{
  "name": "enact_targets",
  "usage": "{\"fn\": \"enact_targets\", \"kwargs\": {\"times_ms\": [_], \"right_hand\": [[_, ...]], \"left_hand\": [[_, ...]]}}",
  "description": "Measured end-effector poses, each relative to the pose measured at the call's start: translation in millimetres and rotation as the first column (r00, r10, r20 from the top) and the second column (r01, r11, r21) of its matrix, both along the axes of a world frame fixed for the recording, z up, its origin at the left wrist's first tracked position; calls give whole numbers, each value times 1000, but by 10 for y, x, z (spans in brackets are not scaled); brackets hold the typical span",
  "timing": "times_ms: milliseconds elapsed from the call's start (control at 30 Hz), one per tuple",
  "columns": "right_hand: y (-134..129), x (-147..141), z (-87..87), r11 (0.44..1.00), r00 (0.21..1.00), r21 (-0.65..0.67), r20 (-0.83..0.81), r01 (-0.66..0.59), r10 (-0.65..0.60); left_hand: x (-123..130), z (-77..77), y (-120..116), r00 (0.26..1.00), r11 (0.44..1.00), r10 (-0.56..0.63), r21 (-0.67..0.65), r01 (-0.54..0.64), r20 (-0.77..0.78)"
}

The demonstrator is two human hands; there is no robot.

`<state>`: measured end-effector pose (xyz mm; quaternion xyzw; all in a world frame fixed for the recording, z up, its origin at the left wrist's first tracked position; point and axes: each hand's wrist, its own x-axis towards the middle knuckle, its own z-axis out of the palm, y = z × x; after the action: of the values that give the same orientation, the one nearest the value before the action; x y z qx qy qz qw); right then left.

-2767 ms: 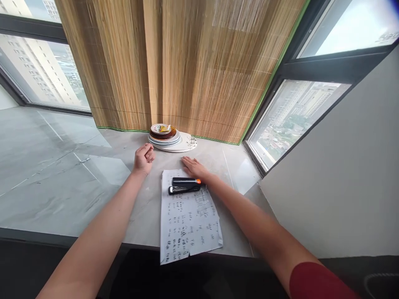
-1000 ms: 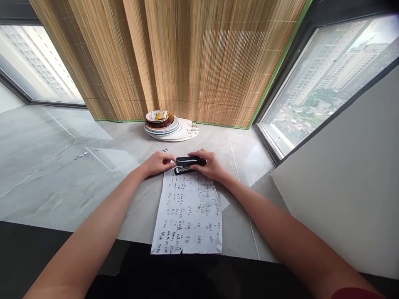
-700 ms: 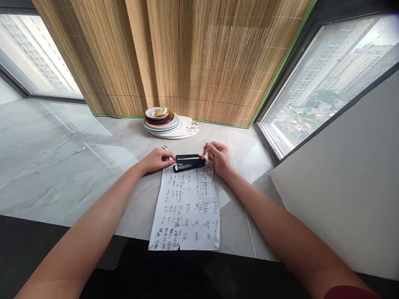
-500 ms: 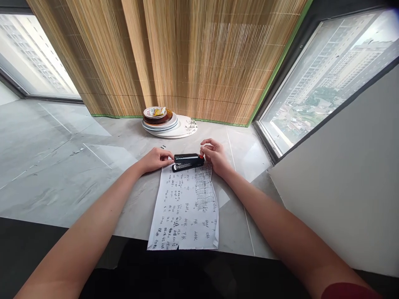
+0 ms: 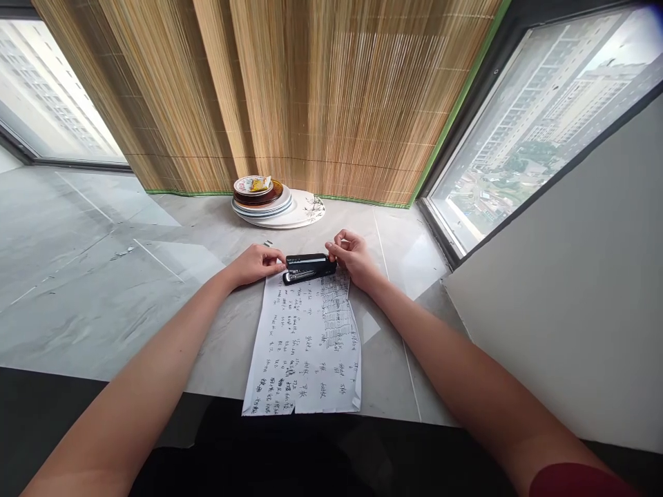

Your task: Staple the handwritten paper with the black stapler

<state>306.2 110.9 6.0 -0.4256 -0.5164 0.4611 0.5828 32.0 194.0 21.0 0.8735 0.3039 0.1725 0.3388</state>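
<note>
A black stapler (image 5: 306, 264) lies across the top of a sheet of handwritten paper (image 5: 290, 345), its jaws apart and its nose pointing left. At its rear end, by the small red part, my right hand (image 5: 356, 261) pinches with thumb and forefinger. My left hand (image 5: 256, 265) is at the nose, fingers curled and tips against the stapler; its grip there is partly hidden. The paper lies lengthwise toward me, covered in handwriting, with a creased right edge.
Behind the stapler stands a stack of plates (image 5: 262, 200) with a small yellow packet (image 5: 260, 184) on top. Tiny staple strips (image 5: 268, 243) lie near my left hand, and more bits (image 5: 124, 251) farther left. A bamboo blind (image 5: 290, 90) hangs at the back, between windows.
The fingers of my right hand have shifted left and closed over the red rear part of the stapler. My left hand keeps its place. The view has moved slightly.
</note>
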Motion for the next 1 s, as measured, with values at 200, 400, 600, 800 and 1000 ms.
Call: {"fn": "enact_targets", "kwargs": {"times_ms": [200, 400, 600, 800, 1000], "right_hand": [[-3, -6, 19, 1000, 998, -3, 59, 15, -15], [13, -12, -6, 1000, 997, 11, 82, 13, -14], [-28, 21, 26, 981, 980, 143, 133, 132, -151], [-96, -92, 71, 943, 787, 288, 615, -168, -48], [-90, -95, 8, 927, 830, 374, 524, -23, -191]], "left_hand": [[4, 3, -2, 1000, 1000, 4, -10, -4, 8], [-1, -10, 23, 999, 999, 36, -32, -36, 3], [-1, 0, 17, 999, 997, 51, -65, -50, 7], [1, 9, 12, 998, 996, 64, -57, -64, -8], [2, 4, 24, 998, 996, 66, -56, -65, 18]]}}
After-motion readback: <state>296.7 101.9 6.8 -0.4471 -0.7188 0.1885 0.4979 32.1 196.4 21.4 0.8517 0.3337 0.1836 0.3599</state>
